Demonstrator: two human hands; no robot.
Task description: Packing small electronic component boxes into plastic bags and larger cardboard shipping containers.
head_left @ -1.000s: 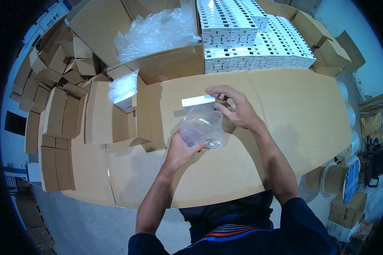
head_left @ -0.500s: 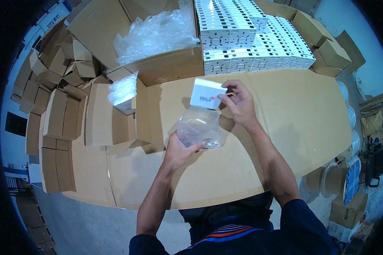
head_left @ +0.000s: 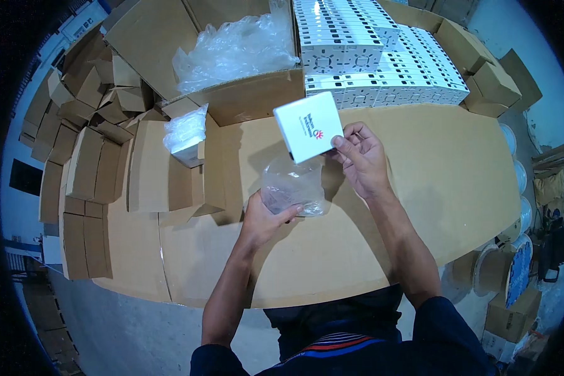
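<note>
A flat white square box with a small red mark is pinched at its lower right corner by my right hand. It hangs tilted just above a clear plastic bag, which my left hand grips at the lower left. The bag bulges and its upper edge lies behind the white box. Left of the bag, an open cardboard box holds a white box wrapped in clear plastic.
A large carton full of clear plastic bags stands at the back. Stacked white boxes fill the back right. Empty cartons pile up at the left. Brown cardboard covers the table. Spools stand beyond its right edge.
My right hand has drawn the white box up and away from the bag, turning its printed face toward me. My left hand and the bag stay nearly where they were.
</note>
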